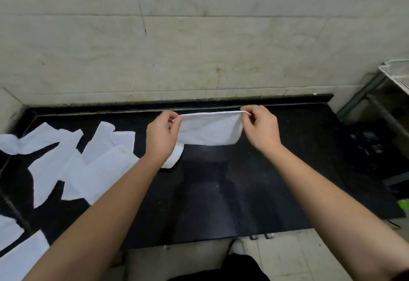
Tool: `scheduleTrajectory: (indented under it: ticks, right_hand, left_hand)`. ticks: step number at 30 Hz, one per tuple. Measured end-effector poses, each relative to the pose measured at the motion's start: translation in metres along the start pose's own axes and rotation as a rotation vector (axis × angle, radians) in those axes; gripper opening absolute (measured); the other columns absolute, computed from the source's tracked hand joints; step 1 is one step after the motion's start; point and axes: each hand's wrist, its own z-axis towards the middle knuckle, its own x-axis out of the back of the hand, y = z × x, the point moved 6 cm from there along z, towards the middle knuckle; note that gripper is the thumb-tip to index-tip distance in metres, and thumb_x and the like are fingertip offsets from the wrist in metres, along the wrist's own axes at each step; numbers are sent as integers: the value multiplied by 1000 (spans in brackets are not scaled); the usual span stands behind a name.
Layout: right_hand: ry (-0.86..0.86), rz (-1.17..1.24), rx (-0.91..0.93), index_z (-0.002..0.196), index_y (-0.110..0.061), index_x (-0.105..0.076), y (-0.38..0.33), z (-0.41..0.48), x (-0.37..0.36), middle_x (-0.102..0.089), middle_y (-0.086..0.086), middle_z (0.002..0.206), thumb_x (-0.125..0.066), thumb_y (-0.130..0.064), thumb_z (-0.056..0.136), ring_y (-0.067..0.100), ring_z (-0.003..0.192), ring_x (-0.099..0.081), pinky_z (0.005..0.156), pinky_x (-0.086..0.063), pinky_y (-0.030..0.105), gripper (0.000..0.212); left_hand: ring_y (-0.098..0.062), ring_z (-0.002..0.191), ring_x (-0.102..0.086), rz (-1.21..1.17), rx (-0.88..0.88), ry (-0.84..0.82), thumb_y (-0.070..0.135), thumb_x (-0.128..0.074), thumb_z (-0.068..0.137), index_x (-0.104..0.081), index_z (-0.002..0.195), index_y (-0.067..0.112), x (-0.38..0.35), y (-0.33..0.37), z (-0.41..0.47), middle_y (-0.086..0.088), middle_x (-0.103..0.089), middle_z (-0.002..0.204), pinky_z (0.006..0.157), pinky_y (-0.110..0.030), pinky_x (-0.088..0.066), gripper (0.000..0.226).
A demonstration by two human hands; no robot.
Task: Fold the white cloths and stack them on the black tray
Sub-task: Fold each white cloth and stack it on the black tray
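Note:
A white cloth hangs doubled over, stretched between both hands above the black counter. My left hand pinches its top left corner; my right hand pinches its top right corner. Below my left hand a rolled or folded white cloth lies on the counter, partly hidden by my wrist. Several loose white cloths lie spread on the counter's left side. I cannot make out a black tray as separate from the dark counter.
A pale tiled wall stands right behind the counter. More white cloth lies at the bottom left. A metal rack with white baskets stands at the far right. Tiled floor shows below the counter's front edge.

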Motion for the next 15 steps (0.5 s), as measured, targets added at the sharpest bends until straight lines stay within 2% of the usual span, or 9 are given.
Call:
scheduleTrajectory:
  ticks: [3, 5, 7, 10, 15]
  right_hand:
    - [44, 55, 27, 108, -18, -72, 12, 1, 11, -67, -2, 103, -59, -20, 93, 10, 90, -60, 85, -44, 22, 21]
    - [3, 55, 30, 107, -17, -72, 27, -12, 3, -66, -3, 105, -61, -17, 91, 9, 87, -60, 84, -45, 21, 19]
    - [-73, 23, 35, 107, -15, -72, 46, -34, -13, -66, -2, 106, -62, -12, 90, 12, 88, -62, 84, -46, 22, 20]
    - [-293, -61, -7, 110, -13, -72, 83, -79, -49, -65, 2, 112, -62, -8, 90, 19, 96, -65, 86, -48, 25, 24]
    - [-694, -300, 14, 112, -18, -70, 127, -173, -93, -63, 2, 117, -57, -15, 91, 24, 107, -61, 85, -51, 35, 25]
  left_hand:
    - [-1, 68, -57, 14, -53, -3, 20, -68, 91, -66, 98, 14, -12, 13, 2, 7, -63, 83, 68, -5, -40, 9]
    - [-4, 71, -59, 83, -97, -38, 14, -71, 88, -67, 102, 11, -23, 4, -9, 2, -66, 94, 72, -9, -43, 15]
    - [-15, 78, -64, 165, -115, -113, 8, -72, 86, -68, 105, 7, -40, -19, -28, -4, -68, 101, 77, -21, -49, 19]
    - [-28, 84, -68, 308, -158, -267, 0, -69, 83, -70, 97, 5, -66, -61, -73, -9, -70, 98, 76, -33, -52, 15]
    - [-25, 79, -64, 507, -136, -501, 2, -75, 74, -71, 83, 14, -90, -120, -170, 0, -70, 85, 55, -31, -50, 15]
